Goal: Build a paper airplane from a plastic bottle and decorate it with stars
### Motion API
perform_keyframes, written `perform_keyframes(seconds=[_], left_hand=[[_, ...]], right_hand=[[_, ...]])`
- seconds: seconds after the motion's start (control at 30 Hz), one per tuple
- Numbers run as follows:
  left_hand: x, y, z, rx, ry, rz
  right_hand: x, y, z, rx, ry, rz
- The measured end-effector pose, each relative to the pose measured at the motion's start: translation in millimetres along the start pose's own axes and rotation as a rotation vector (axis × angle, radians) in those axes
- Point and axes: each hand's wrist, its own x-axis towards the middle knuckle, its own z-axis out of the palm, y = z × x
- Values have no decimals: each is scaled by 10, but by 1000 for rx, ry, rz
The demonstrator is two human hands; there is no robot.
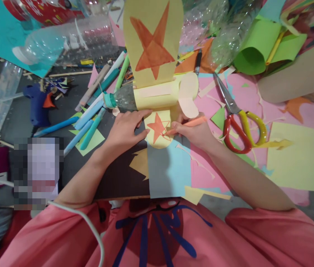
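Observation:
A clear plastic bottle with a green cap [109, 100] lies wrapped in yellow paper [157, 95], with one rounded paper wing to each side. The far wing [153, 5] bears a large orange star [155, 52]. On the near wing [164, 142] is a smaller star [155, 128], filled on its left and outlined on its right. My right hand [197, 133] grips an orange marker [193, 121], its tip at that star. My left hand [125, 129] rests with thumb and fingers apart, fingertips against the near wing's left edge. Pale pink paper [187, 92] is on the wrap's right end.
Red-and-yellow scissors [235, 115] lie right of my right hand. Several markers [90, 122] and a blue glue gun [37, 105] are to the left. Beyond are empty bottles [70, 40] and a green paper roll [257, 48]. Another person's arm [293, 74] reaches in at right.

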Motion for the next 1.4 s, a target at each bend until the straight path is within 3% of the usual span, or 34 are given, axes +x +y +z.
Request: perform_keyframes(seconds=[0.1,0.4,0.77,1.1,1.4], left_hand=[[0,0,0,-3,0,3],[-9,-7,1,12,-4,9],[0,-12,6,9,-7,2],[-11,-1,6,-6,0,0],[-6,-4,-7,-2,-8,2]], right_hand=[[11,0,-30,-10,-25,11],[-7,-4,23,22,70,8],[1,-51,-10,-13,-9,6],[-8,-13,0,-61,98,-14],[-3,-47,7,-42,34,11]])
